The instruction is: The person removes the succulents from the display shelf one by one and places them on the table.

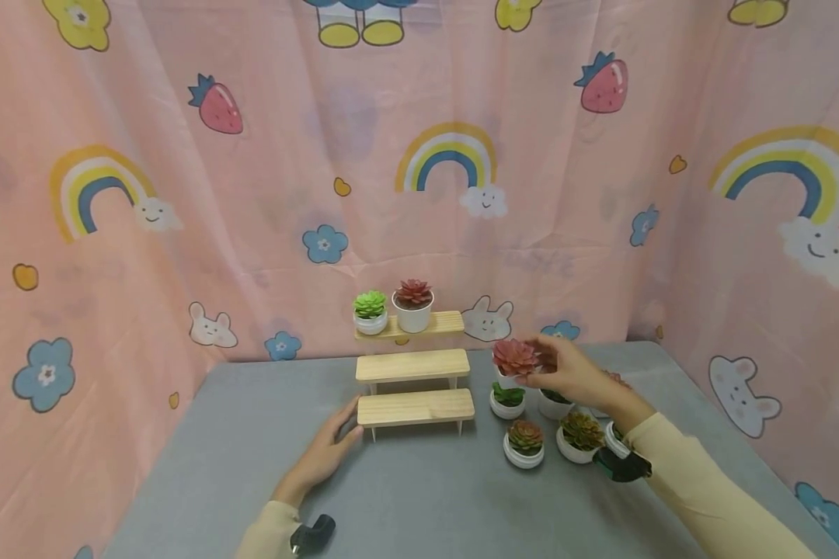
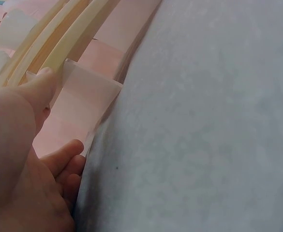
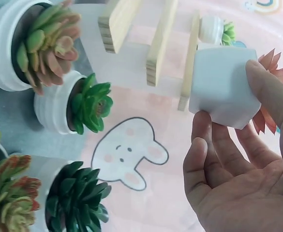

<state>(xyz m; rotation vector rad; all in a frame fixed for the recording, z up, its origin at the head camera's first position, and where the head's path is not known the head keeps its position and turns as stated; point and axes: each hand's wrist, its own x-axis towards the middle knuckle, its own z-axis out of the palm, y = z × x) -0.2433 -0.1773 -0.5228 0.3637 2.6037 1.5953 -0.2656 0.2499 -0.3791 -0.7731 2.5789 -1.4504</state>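
My right hand [image 1: 573, 376] holds a potted red succulent [image 1: 515, 357] in the air, right of a three-tier wooden stand [image 1: 416, 407]. Its white angular pot [image 3: 223, 84] sits between thumb and fingers in the right wrist view. My left hand [image 1: 322, 454] rests at the left end of the lowest tier. The left wrist view shows the thumb by the wood and the other fingers beside a translucent leg [image 2: 85, 92]. On the top tier stand a bright green succulent [image 1: 370, 304] and a dark red succulent [image 1: 414, 295], both in white pots.
Several more potted succulents, among them a green one [image 1: 508, 394], a reddish one [image 1: 525, 439] and a greenish-brown one [image 1: 580, 432], stand on the grey table [image 1: 266, 411] at the right, beneath my right arm. Behind the table hangs a pink patterned curtain [image 1: 273, 194].
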